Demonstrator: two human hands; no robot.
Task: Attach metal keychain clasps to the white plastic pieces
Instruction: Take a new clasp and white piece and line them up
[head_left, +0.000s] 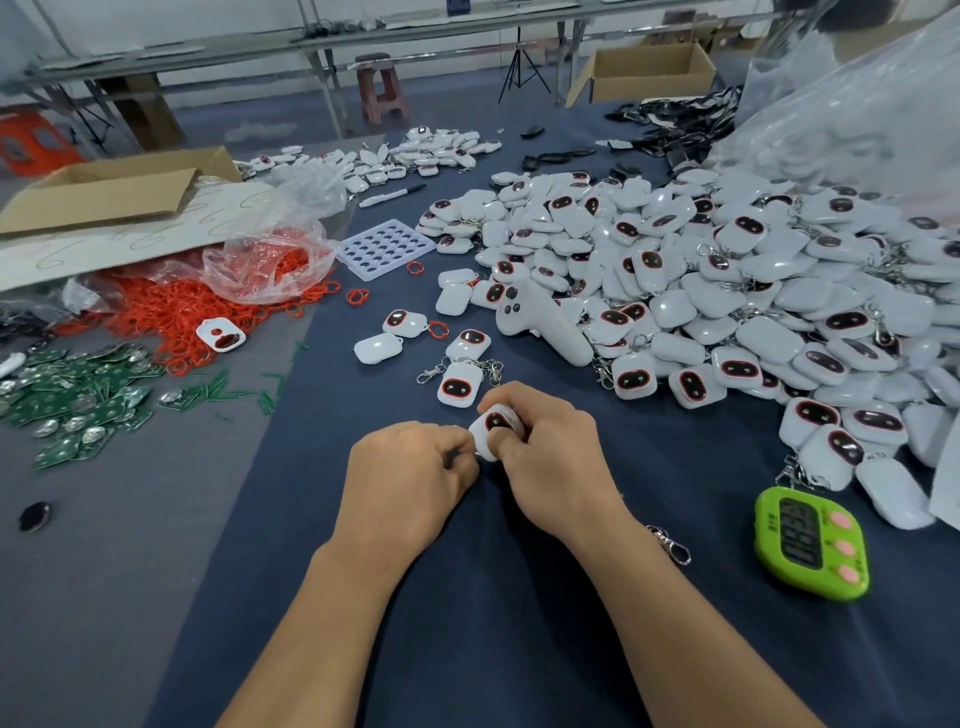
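Note:
Both hands meet over the dark blue cloth near the table's middle. My right hand (550, 457) grips a white plastic piece (493, 423) with a dark red-rimmed oval on its face. My left hand (410, 478) has its fingers curled against the piece's left edge, pinching something small that I cannot make out. Just beyond lies a finished white piece with metal clasps (457, 384). A loose metal clasp (672, 545) lies by my right forearm. A big heap of white pieces (727, 291) fills the right side.
A green timer (810, 545) sits at the right. A white game controller (540, 322) leans on the heap. Red rings (197, 306) spill from a clear bag at left, beside green circuit boards (78, 405), a white hole tray (384, 247) and a flattened cardboard box (114, 187).

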